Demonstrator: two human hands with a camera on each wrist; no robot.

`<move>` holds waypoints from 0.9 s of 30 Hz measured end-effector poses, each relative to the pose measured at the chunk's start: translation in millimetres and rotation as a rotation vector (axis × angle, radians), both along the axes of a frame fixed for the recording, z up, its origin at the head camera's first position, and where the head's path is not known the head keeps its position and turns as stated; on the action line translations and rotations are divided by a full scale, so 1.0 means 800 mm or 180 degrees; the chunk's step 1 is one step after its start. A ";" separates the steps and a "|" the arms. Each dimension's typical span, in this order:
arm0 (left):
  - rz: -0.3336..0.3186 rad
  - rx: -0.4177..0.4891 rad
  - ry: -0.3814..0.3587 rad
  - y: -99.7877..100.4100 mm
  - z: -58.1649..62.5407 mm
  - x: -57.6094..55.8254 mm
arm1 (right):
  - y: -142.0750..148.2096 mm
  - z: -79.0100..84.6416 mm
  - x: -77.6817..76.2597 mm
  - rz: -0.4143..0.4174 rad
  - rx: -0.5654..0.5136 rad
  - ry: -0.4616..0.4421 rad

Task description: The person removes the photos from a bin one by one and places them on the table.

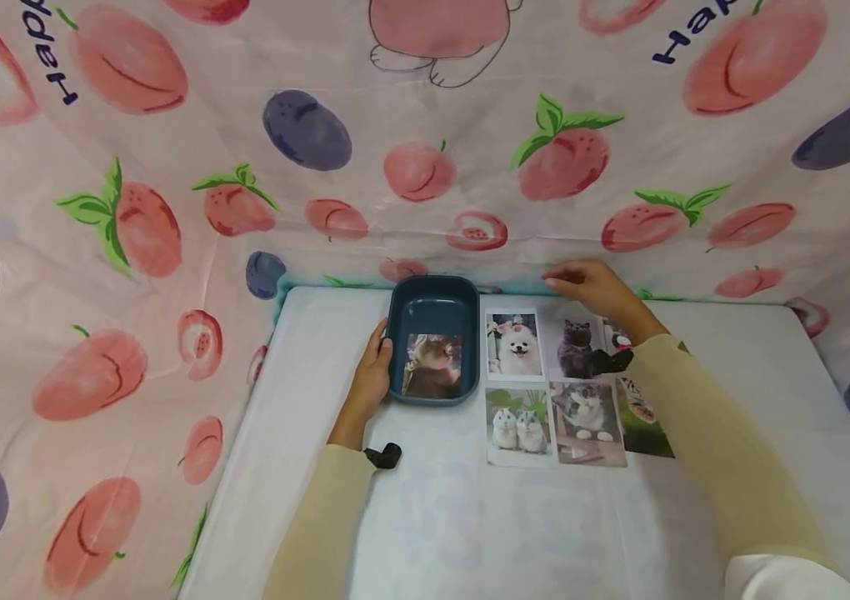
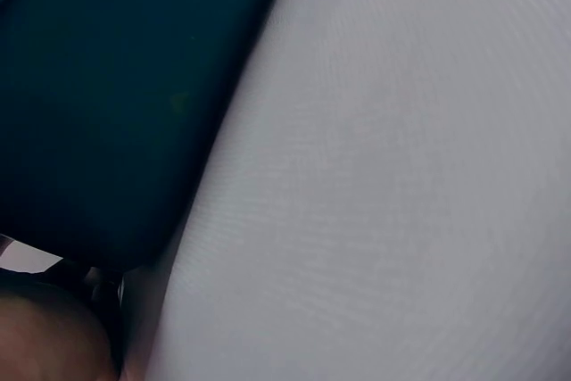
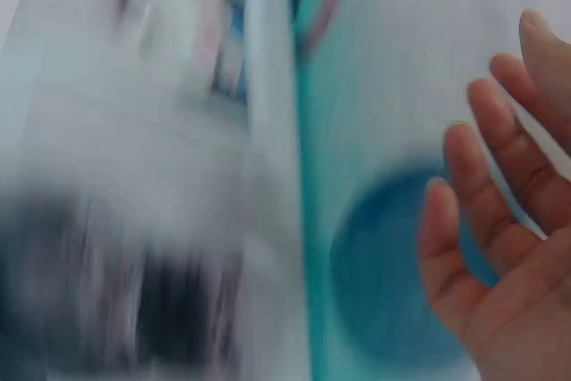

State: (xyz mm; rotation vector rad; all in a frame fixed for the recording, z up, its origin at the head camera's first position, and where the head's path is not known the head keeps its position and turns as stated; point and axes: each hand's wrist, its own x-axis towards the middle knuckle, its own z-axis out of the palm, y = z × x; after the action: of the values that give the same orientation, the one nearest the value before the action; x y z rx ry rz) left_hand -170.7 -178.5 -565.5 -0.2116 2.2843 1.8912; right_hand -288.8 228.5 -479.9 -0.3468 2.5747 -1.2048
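My left hand point(image 1: 371, 379) grips the left side of a dark blue plastic tray point(image 1: 432, 312), thumb at its rim. Inside the tray lies a photo card point(image 1: 432, 367) with a brown, furry picture. To the right, photo cards form two rows: a white dog card point(image 1: 517, 346) and a dark cat card point(image 1: 575, 346) above, a hamster card point(image 1: 518, 427) and a grey-and-white cat card point(image 1: 588, 423) below. Over the top row's far edge hovers my right hand point(image 1: 601, 293), holding nothing, its fingers point(image 3: 491, 131) loosely extended in the right wrist view.
My right sleeve point(image 1: 717, 442) partly covers a green photo card point(image 1: 644, 421) and another card point(image 1: 617, 337) at the right. A white table point(image 1: 485, 533) carries everything. Behind it and at the sides hangs a fruit-printed cloth point(image 1: 230, 108).
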 end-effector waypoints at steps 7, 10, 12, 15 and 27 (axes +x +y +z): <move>-0.0010 0.0036 -0.0011 -0.001 0.000 -0.002 | -0.095 0.009 -0.009 0.0478 -0.0434 -0.0282; 0.0014 0.0040 -0.0022 -0.002 -0.001 -0.001 | -0.125 0.010 -0.012 0.0622 -0.0501 -0.0370; 0.0029 0.0043 -0.0025 -0.002 -0.001 -0.001 | -0.142 0.012 -0.013 0.0716 -0.0500 -0.0395; 0.0042 0.0054 -0.0040 -0.002 -0.002 -0.001 | -0.167 0.013 -0.014 0.0859 -0.0463 -0.0441; 0.0022 0.0194 -0.0047 -0.002 -0.002 -0.001 | -0.240 -0.015 -0.024 0.1310 0.0038 -0.0348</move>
State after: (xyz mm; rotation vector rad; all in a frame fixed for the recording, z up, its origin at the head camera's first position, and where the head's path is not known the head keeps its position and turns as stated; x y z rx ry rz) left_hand -171.5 -179.9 -567.2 -0.2248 2.2158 1.9526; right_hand -307.6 36.1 -491.8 -0.7429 2.2664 -1.0249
